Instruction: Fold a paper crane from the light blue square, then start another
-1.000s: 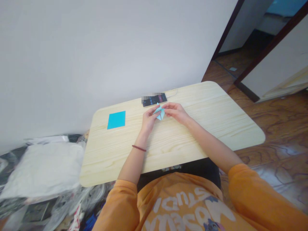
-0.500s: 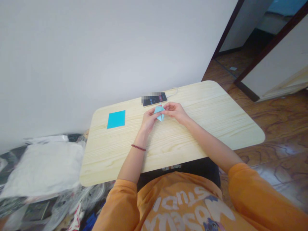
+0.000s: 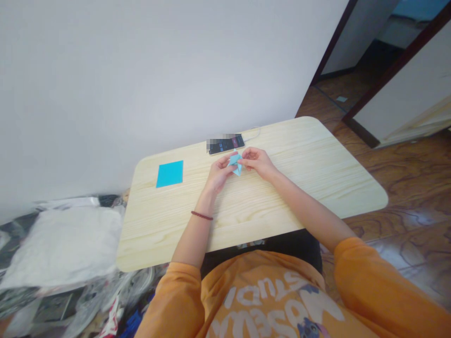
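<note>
A small piece of folded light-blue paper (image 3: 237,170) is held between my two hands above the table. My left hand (image 3: 220,174) grips its left side, thumb across the front. On the other side, my right hand (image 3: 258,163) pinches the paper's right edge between thumb and index finger. The paper comes to a point toward me, and fingers cover part of its folds. A flat stack or sheet of bright blue square paper (image 3: 169,174) lies to the left of my left hand.
The light wood table (image 3: 268,206) has rounded corners and stands against a white wall. Just beyond my hands lies a phone (image 3: 227,144) with a white cable (image 3: 254,135). Left of the table are a white bag (image 3: 66,244) and plastic wrapping. A doorway opens at the right.
The folded paper has changed shape slightly, with its upper flap pressed down and my right fingers shifted onto it. Both hands keep hold of it in nearly the same place.
</note>
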Available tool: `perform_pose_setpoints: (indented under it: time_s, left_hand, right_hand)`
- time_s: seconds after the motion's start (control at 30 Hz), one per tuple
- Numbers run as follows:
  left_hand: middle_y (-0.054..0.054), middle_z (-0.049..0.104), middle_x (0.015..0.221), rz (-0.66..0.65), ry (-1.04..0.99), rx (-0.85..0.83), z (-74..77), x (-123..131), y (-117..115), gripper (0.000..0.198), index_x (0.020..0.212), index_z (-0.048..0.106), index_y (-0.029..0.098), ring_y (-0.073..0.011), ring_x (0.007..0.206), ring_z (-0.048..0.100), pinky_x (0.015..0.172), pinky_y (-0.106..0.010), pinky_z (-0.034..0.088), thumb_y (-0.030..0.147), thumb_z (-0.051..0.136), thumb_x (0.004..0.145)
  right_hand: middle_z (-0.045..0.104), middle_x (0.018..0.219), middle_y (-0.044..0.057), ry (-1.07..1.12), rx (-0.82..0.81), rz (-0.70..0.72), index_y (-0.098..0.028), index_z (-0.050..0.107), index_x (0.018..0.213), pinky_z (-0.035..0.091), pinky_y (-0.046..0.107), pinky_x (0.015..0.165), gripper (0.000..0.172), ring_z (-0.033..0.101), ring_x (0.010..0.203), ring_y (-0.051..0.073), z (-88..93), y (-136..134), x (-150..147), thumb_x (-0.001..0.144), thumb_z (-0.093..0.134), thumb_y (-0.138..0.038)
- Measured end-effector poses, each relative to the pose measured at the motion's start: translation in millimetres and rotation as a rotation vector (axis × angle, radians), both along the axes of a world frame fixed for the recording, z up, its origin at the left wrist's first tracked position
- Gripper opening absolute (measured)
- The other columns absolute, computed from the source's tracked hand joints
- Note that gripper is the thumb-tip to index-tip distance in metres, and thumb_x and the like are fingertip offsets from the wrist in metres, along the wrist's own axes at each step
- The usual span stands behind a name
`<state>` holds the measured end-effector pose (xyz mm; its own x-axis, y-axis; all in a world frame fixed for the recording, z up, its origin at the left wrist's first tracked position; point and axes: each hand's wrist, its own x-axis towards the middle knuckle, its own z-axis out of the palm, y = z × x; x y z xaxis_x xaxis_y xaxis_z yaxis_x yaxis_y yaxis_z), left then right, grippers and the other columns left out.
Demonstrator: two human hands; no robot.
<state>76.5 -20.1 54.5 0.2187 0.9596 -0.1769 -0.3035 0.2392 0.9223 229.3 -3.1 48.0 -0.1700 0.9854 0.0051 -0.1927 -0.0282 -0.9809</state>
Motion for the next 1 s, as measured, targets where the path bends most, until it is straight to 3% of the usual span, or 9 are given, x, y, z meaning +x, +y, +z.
perform_pose_setpoints:
  time_s: [0.3, 0.6, 1.0]
  left_hand:
    - [-0.005, 0.072, 0.089, 0.123, 0.045, 0.042, -6.0, -0.1, 1.4, 0.057, 0.107, 0.066, 0.02, -0.017, 0.078, 0.066, 0.077, -0.031, 0.05, 0.019, 0.08, 0.052]
    - [-0.002, 0.071, 0.075, 0.135, 0.029, -0.029, -6.4, 1.0, 2.3, 0.055, 0.099, 0.066, 0.018, -0.0157, 0.071, 0.066, 0.075, -0.03, 0.05, 0.019, 0.083, 0.046]
    - [-0.001, 0.071, 0.08, 0.133, -0.015, -0.063, -0.8, 6.8, -1.1, 0.047, 0.097, 0.065, 0.018, -0.0138, 0.071, 0.065, 0.075, -0.029, 0.05, 0.018, 0.08, 0.052]
  right_hand:
    - [0.053, 0.06, -0.005, 0.014, -0.029, 0.0, -0.018, 0.052, 0.066, 0.038, 0.022, 0.046, 0.043, 0.047, 0.051, 0.007, -3.7, 1.2, 1.5, 0.047, 0.083, -0.041]
    - [0.054, 0.063, -0.004, 0.037, -0.033, 0.009, -0.018, 0.049, 0.065, 0.038, 0.021, 0.046, 0.046, 0.049, 0.053, 0.007, -7.7, 0.8, -0.2, 0.045, 0.084, -0.042]
    - [0.045, 0.058, -0.007, 0.062, -0.011, -0.067, -0.019, 0.045, 0.062, 0.025, 0.021, 0.041, 0.049, 0.036, 0.046, 0.004, -4.1, 0.5, -4.2, 0.045, 0.084, -0.043]
